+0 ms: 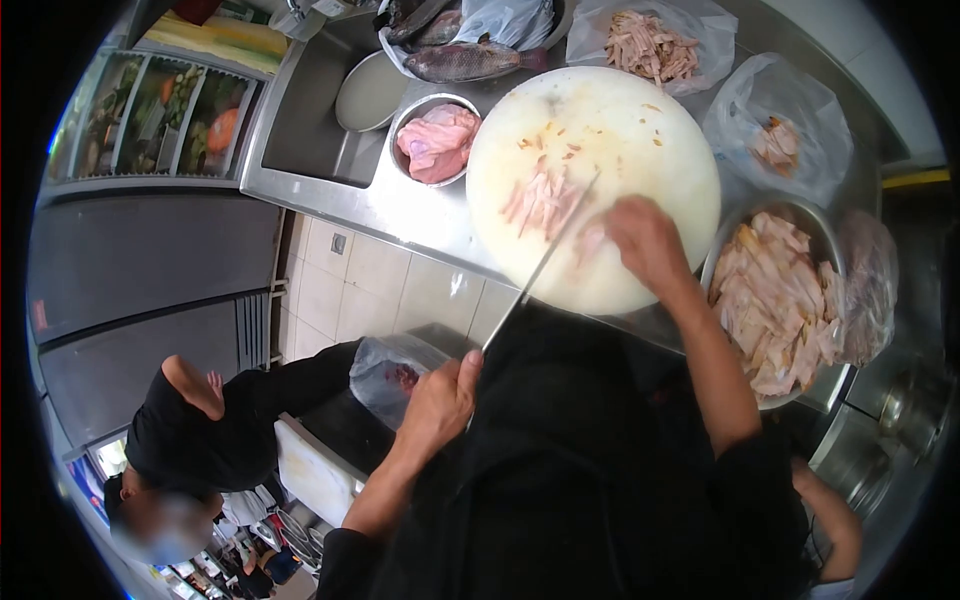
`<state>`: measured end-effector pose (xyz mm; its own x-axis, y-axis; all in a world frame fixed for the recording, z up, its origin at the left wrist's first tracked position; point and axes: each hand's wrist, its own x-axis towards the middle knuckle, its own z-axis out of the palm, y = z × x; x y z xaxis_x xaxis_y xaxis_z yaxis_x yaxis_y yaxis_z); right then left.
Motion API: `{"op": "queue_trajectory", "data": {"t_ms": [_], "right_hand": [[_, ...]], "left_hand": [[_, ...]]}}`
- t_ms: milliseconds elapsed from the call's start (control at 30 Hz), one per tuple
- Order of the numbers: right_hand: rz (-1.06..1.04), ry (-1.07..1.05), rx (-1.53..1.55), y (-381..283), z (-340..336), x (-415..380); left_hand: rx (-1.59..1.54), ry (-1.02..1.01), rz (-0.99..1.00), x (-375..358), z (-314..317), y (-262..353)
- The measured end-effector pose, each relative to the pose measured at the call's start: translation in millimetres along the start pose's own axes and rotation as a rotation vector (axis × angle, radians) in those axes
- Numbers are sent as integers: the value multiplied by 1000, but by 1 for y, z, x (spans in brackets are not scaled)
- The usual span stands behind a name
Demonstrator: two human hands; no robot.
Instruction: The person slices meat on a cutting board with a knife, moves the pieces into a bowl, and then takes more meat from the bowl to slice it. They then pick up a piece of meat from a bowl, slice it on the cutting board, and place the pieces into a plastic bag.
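I observe the left hand (pixel 437 395) with its fingers wrapped round the handle of a long knife (pixel 541 262), blade slanting over the round cutting board (pixel 640 150). Right hand (pixel 642 238): at the board, fingers bent beside a blurred piece of meat (pixel 588 243); from my end I cannot tell whether they pinch it. Sliced strips (pixel 537 200) lie on the board, left of the blade.

Containers, as I log them:
Round metal bowl (pixel 412 109), just left of the board: a lump of pink raw meat (pixel 438 142).
Clear bag (pixel 715 40) beyond the board: heaped pale strips (pixel 650 50).
Second clear bag (pixel 738 122), to the right: a smaller portion of cut pieces (pixel 776 147).
Oval metal basin (pixel 825 228), right of the board: piled flat pieces (pixel 775 290).
Low plastic bag (pixel 373 365) near the left hand: dark red scraps (pixel 404 377).
Sink (pixel 300 120): one pale round vessel (pixel 370 92)
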<state>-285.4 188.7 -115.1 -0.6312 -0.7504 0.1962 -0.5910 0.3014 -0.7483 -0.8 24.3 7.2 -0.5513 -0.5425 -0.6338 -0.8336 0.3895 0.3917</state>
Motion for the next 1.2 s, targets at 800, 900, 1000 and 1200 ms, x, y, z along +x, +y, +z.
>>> {"op": "queue_trajectory", "data": {"t_ms": [800,900,1000,1200], "right_hand": [[-103,294,-35,0,41,-22],[-105,288,-33,-1,40,-21],[-110,254,-25,-4,38,-22],[-121,282,-8,0,40,-20]], "left_hand": [[144,68,85,-9,8,15],[195,37,23,-21,12,11],[228,28,24,-11,29,-7],[149,93,94,21,22,23]]}}
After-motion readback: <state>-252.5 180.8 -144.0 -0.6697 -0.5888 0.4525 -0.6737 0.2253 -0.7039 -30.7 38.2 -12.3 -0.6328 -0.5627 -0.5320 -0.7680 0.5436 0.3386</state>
